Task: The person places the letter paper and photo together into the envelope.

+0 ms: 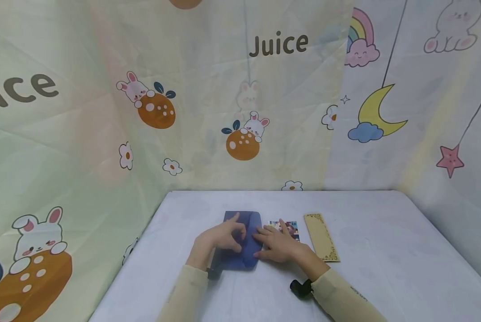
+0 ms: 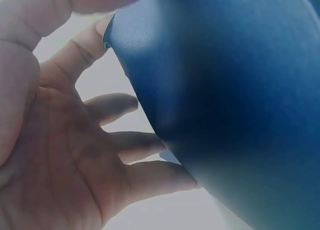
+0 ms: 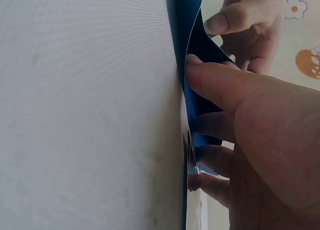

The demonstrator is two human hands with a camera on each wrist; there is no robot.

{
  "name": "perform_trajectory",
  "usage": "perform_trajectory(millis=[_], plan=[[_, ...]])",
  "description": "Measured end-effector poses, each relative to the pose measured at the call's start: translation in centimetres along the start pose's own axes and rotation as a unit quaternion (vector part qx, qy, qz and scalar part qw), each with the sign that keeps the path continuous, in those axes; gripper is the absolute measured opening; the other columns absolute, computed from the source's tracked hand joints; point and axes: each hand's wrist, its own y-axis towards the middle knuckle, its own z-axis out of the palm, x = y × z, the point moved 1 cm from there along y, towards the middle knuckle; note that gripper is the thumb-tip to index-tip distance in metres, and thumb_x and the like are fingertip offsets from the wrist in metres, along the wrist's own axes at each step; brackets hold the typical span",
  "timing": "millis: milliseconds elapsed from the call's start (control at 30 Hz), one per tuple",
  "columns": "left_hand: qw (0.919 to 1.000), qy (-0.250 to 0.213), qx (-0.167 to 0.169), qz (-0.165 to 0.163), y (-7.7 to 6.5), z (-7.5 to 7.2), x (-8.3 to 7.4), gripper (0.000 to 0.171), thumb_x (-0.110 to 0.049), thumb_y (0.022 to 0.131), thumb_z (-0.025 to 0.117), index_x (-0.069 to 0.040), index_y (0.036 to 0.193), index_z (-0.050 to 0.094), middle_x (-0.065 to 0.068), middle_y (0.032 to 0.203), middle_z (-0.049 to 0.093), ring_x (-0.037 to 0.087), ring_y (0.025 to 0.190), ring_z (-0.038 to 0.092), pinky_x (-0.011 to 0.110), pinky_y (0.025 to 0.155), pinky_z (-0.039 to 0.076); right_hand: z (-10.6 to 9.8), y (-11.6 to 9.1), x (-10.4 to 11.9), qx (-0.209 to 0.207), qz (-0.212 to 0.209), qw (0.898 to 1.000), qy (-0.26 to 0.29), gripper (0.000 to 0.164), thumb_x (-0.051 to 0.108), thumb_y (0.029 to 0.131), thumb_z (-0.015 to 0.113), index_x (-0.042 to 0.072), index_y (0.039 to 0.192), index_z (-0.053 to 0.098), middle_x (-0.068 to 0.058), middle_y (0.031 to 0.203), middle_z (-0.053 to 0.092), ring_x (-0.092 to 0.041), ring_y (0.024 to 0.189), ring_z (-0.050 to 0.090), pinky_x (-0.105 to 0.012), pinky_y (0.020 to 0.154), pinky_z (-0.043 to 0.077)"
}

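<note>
A dark blue paper envelope [image 1: 250, 264] with a rounded flap on its right lies on the table. Over its left part is my left hand [image 1: 223, 235], thumb and fingers at a raised edge of the blue paper [image 2: 225, 90]; in the left wrist view the thumb is in front and the index fingertip passes behind. My right hand [image 1: 280, 246] is spread low, its fingertips touching the envelope's right edge. The right wrist view shows its thumb [image 3: 215, 80] on the paper. Partly under the right hand lies a colourful printed card [image 1: 292, 229].
A narrow beige card [image 1: 321, 237] with ornate brown corners lies right of the right hand. The white tabletop [image 1: 369, 286] ends at a printed curtain [image 1: 200, 152] behind and at both sides. A black wrist camera [image 1: 301, 288] is strapped at the right wrist.
</note>
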Motion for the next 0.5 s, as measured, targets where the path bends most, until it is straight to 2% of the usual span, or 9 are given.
perform_trajectory(millis=[67, 200, 500], plan=[[1.0, 0.001, 0.004, -0.001, 0.01, 0.01, 0.18, 0.034, -0.029, 0.073, 0.091, -0.031, 0.09, 0.062, 0.019, 0.174, 0.016, 0.048, 0.155, 0.029, 0.062, 0.118, 0.038, 0.0, 0.03, 0.0, 0.001, -0.001, 1.0, 0.0, 0.069, 0.061, 0.098, 0.058, 0.021, 0.154, 0.051, -0.006, 0.168, 0.039, -0.035, 0.157, 0.032, -0.075, 0.123, 0.0], [1.0, 0.0, 0.005, -0.001, -0.03, -0.07, 0.42, 0.044, -0.04, 0.067, 0.097, -0.033, 0.091, 0.061, 0.017, 0.174, 0.016, 0.046, 0.154, 0.031, 0.062, 0.119, 0.037, 0.0, 0.05, 0.01, 0.002, -0.003, 1.0, 0.002, 0.069, 0.061, 0.099, 0.058, 0.021, 0.154, 0.051, -0.006, 0.168, 0.039, -0.035, 0.157, 0.031, -0.075, 0.123, 0.0], [1.0, -0.002, 0.005, 0.004, -0.06, -0.27, 0.47, 0.044, -0.033, 0.067, 0.098, -0.032, 0.091, 0.062, 0.015, 0.175, 0.014, 0.047, 0.155, 0.029, 0.063, 0.122, 0.034, -0.03, 0.07, -0.02, 0.002, -0.001, 1.0, 0.003, 0.069, 0.06, 0.098, 0.059, 0.022, 0.154, 0.05, -0.007, 0.168, 0.038, -0.036, 0.157, 0.031, -0.075, 0.123, -0.001]])
